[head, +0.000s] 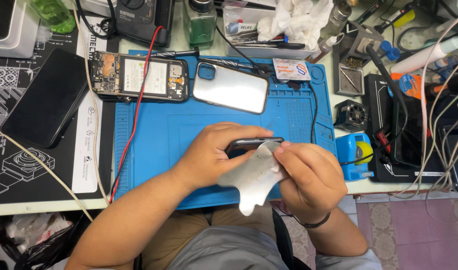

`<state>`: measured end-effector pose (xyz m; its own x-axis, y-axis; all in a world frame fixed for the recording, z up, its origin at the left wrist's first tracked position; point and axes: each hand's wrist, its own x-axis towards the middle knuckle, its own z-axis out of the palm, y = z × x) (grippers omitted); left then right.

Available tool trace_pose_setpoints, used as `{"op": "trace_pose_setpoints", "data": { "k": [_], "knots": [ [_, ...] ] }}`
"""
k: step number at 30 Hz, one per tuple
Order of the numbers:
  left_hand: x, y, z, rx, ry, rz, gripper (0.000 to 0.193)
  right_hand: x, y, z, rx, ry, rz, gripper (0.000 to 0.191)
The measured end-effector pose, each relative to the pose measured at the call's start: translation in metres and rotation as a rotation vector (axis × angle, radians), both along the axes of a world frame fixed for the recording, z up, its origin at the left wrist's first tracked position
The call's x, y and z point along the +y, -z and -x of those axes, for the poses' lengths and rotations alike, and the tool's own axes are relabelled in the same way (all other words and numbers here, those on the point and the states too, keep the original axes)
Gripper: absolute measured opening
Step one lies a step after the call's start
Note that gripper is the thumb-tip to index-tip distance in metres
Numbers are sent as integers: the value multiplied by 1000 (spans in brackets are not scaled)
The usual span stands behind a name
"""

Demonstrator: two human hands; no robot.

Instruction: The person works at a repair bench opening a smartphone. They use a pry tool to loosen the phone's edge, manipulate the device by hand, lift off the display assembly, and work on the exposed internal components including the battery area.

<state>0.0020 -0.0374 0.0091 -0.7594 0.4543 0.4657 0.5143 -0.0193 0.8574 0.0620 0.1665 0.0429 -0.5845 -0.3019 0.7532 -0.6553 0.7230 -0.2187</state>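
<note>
Across the pale workbench we see a blue rubber repair mat spread flat, and on the bench's left side lies a black printed mat with white line drawings. On that black mat rests a dark glossy phone, face up, well apart from our hands. At the far edge of the blue mat lie an opened phone with its battery and circuit board exposed and, just beside it, a phone with a shiny silver back. A red wire runs down over the opened phone and the blue mat's left side.

Near the front edge of the blue mat our left hand is curled around a slim dark phone, gripping it on edge (only its upper rim shows). Our right hand pinches a thin translucent film between thumb and fingertips, right against the phone's edge; the film droops below both hands. A black band circles the right wrist. To the right sits a small blue tape dispenser with a yellow roll.
</note>
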Motion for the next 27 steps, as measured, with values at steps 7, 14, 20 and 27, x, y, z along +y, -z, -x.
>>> {"op": "trace_pose_setpoints", "data": {
  "k": [7, 14, 20, 27],
  "knots": [
    [-6, 6, 3, -2, 11, -5, 39, -5, 2, 6, -8, -65, -21, 40],
    [-6, 9, 4, -12, 3, -10, 39, -4, 5, 7, 1, -28, -71, 39],
    [-7, 9, 5, -19, 13, -13, 38, -4, 4, 8, -24, -25, -74, 40],
    [-8, 12, 5, 8, 30, 2, 39, -11, -4, 7, -30, -2, -90, 34]
  ]
}}
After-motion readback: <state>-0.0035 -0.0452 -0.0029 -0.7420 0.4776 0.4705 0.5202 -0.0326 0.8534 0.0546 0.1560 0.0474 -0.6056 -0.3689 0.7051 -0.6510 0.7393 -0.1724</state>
